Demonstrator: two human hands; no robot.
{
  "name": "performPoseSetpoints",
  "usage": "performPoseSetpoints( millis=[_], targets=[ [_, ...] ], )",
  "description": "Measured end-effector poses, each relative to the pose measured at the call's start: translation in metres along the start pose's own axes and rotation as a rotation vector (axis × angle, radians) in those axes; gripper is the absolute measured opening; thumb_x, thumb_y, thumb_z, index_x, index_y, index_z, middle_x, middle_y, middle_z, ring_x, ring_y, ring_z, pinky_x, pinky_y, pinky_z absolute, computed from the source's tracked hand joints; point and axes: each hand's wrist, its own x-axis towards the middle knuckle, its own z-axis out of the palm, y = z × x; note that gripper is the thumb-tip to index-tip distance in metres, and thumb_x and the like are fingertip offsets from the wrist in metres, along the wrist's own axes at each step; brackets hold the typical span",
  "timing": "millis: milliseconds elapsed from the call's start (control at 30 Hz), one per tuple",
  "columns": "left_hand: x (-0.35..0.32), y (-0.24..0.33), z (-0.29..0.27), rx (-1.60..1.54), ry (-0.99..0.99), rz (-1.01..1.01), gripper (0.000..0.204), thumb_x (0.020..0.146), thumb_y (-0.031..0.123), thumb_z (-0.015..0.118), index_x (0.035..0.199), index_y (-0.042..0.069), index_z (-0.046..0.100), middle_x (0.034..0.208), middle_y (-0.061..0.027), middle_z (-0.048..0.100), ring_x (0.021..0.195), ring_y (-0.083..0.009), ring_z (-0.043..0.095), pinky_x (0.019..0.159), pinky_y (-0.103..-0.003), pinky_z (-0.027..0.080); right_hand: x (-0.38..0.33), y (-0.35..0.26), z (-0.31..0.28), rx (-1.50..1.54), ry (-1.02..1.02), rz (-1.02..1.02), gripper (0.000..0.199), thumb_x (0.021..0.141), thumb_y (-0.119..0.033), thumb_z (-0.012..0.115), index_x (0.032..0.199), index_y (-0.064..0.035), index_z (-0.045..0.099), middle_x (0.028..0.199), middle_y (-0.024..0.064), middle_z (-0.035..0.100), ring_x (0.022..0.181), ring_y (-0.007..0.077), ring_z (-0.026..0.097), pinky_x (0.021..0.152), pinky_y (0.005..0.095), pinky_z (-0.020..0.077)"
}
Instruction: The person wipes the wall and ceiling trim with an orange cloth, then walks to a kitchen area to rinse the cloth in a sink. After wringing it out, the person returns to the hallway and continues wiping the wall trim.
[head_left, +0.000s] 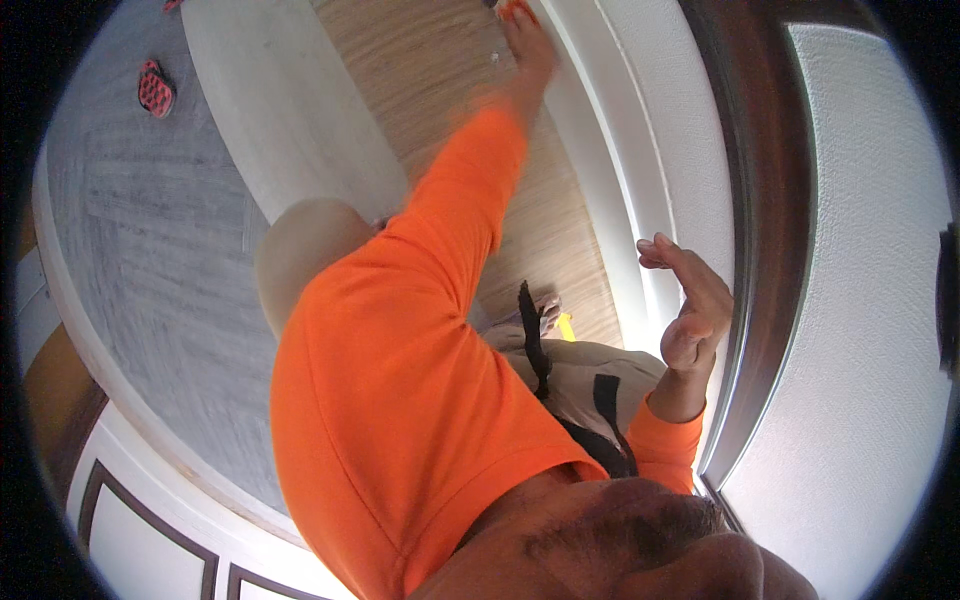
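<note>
Head view: from my remote station I inspect left to right, starting with a red patterned sandal (155, 90) on the grey floor (150, 220), whose surface is streaked. Next comes a pale strip (290, 90), then wood-grain flooring (545, 220) running along the white skirting (630, 100). On progress, I judge the work to be under way and only partly complete: the wood-grain surface lies in place beside the wall, while the pale strip and grey floor show none of it. I cannot confirm how much remains. The left hand (531, 52) is at the far end of the extended orange sleeve (440, 210), over or on the flooring near the skirting; its fingers are blurred and cut by the frame edge. A reddish-orange patch (518, 8) shows at its fingertips; I cannot tell whether it is a held object, nor how far the fingers close. A small yellow piece (566, 326) lies near the person's foot (548, 310). The right hand (700, 305) is loosely curled, its fingers parted from the palm, with nothing visible in it, beside the dark brown trim (775, 150); wall contact is undetermined. The two hands are well apart.
</note>
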Motion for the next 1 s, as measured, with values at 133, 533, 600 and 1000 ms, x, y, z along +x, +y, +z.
performPoseSetpoints(
  millis=[133, 533, 600, 1000],
  targets=[
    [-0.222, -0.058, 0.01, 0.632, 0.432, -0.298, 0.067, 0.107, 0.052, 0.034, 0.156, 0.007, 0.029, 0.161, -0.0079, 0.032, 0.147, -0.0243, 0.031, 0.12, -0.033, 0.024, 0.0, -0.001, 0.002, -0.022, -0.016, 0.002, 0.087, 0.101, -0.068, 0.029, 0.114, 0.0095, 0.068, 0.098, 0.0209, 0.074, 0.081, 0.0317, 0.073, 0.072, 0.0371, 0.057],
    [-0.037, 0.085, 0.086, 0.604, -0.072, 0.439, 0.055, 0.108, 0.04, 0.037, 0.146, 0.001, 0.045, 0.148, -0.0193, 0.046, 0.14, -0.036, 0.04, 0.117, -0.047, 0.027, -0.003, -0.012, -0.001, -0.02, 0.009, -0.059, 0.089, 0.1, -0.07, 0.028, 0.106, 0.0087, 0.07, 0.097, 0.0214, 0.074, 0.082, 0.0324, 0.074, 0.071, 0.0371, 0.0578],
    [-0.034, 0.077, 0.089, 0.847, 0.102, 0.49, 0.057, 0.108, 0.04, 0.035, 0.147, 0.0, 0.041, 0.151, -0.0218, 0.042, 0.144, -0.0378, 0.035, 0.121, -0.05, 0.02, -0.005, -0.01, -0.001, -0.032, 0.011, -0.036, 0.09, 0.1, -0.07, 0.027, 0.106, 0.0086, 0.07, 0.096, 0.0213, 0.074, 0.082, 0.0323, 0.074, 0.071, 0.0371, 0.0578],
    [-0.196, 0.015, 0.038, 1.119, -0.223, 0.597, 0.098, 0.093, 0.037, 0.056, 0.153, -0.014, -0.003, 0.161, -0.0362, 0.004, 0.152, -0.0489, -0.005, 0.121, -0.063, 0.002, 0.017, -0.008, 0.012, 0.0, -0.059, -0.026, 0.09, 0.097, -0.073, 0.033, 0.106, 0.0084, 0.07, 0.096, 0.0209, 0.074, 0.083, 0.0329, 0.074, 0.071, 0.0378, 0.0572]
  ],
)
